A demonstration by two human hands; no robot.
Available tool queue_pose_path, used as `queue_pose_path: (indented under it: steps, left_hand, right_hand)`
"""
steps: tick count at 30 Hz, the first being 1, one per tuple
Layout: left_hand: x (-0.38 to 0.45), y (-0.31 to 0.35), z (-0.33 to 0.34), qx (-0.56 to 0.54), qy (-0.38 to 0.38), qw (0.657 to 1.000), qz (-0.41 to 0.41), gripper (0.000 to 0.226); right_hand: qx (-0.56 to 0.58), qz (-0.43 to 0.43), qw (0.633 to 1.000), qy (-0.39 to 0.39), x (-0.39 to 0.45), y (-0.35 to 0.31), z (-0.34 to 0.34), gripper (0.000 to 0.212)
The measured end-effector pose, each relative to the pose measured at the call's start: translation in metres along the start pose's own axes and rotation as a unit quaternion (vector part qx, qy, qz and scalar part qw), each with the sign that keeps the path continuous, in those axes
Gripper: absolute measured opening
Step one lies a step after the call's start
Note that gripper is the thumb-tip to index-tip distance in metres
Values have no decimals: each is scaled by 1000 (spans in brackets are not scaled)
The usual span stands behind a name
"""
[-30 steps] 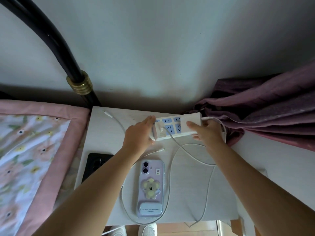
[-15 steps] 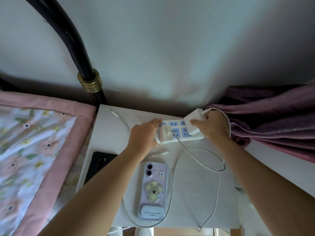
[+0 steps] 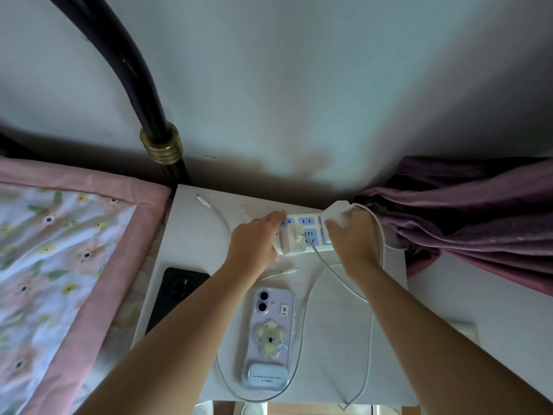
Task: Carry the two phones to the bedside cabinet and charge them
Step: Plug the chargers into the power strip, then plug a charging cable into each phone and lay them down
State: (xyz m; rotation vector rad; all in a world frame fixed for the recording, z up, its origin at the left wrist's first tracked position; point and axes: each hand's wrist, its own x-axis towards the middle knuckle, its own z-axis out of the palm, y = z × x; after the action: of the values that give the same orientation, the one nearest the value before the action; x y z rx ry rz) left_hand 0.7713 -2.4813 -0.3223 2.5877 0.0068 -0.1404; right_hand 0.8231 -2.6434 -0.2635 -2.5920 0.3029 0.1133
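On the white bedside cabinet point(image 3: 191, 244) a lilac phone point(image 3: 269, 339) with a koala sticker lies face down in the middle. A black phone point(image 3: 176, 292) lies at the cabinet's left edge, partly under my left forearm. My left hand point(image 3: 254, 244) grips the left end of a white power strip point(image 3: 308, 232) with blue sockets. My right hand point(image 3: 353, 235) is closed around a white charger block point(image 3: 336, 209) held against the strip's right end. A smaller adapter point(image 3: 296, 238) sits plugged in the strip. White cables point(image 3: 305, 310) loop around the lilac phone, with loose plug ends point(image 3: 288, 271) lying free.
A bed with a pink floral quilt point(image 3: 59, 265) borders the cabinet on the left, with a black bedpost point(image 3: 158, 139) at its corner. A purple curtain point(image 3: 478, 220) bunches at the right. The wall stands right behind the cabinet.
My right hand has brought the charger block in over the right end of the strip and pressed it down there. My left hand stays on the strip's left end.
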Motion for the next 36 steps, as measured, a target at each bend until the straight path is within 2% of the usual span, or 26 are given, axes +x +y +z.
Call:
queue_pose_path:
  steps: [3, 7, 10, 12, 14, 16, 18, 19, 21, 23, 25, 27, 30, 36]
  left_hand:
    - [0, 0, 0, 0, 0, 1000, 2, 64]
    - [-4, -3, 4, -15, 0, 1000, -13, 67]
    - [-13, -11, 1, -105, -18, 994, -34, 68]
    - [-20, -22, -7, -151, 27, 987, -56, 61]
    - [-27, -33, -16, -218, 129, 958, -131, 46]
    - [-28, -42, -25, -305, 207, 900, -232, 30]
    - [-23, -50, -35, -342, 237, 857, -305, 22]
    - [-20, -54, -40, -340, 225, 853, -326, 22]
    - [-14, -63, -46, -313, 163, 868, -349, 32]
    - [-4, -75, -45, -327, 113, 865, -363, 47]
    - [6, -86, -42, -357, 99, 845, -387, 65]
    - [15, -99, -33, -335, 90, 849, -398, 76]
    - [18, -94, -40, -256, 82, 875, -402, 52]
    - [14, -79, -41, -258, 90, 893, -356, 27]
  right_hand:
    - [-5, -5, 1000, 4, -4, -1, -2, 13]
    - [11, 4, 1000, 2, -9, -3, 5, 16]
    - [1, 2, 1000, 4, -10, -3, 8, 16]
    - [-17, -9, 1000, 1, -10, -4, 4, 15]
    - [-20, -12, 1000, -17, -10, -5, -1, 18]
    - [9, 10, 999, -47, -12, -7, -7, 24]
    - [52, 31, 995, -77, -15, -7, -13, 21]
    - [79, 42, 992, -90, -16, -7, -15, 19]
    - [152, 76, 979, -109, -20, -10, -22, 19]
    - [218, 120, 962, -117, -25, -14, -28, 7]
    - [281, 161, 938, -124, -32, -18, -34, 9]
    - [337, 183, 914, -132, -41, -24, -40, 13]
    - [379, 187, 899, -119, -50, -36, -48, 15]
    - [398, 162, 896, -107, -57, -55, -46, 12]
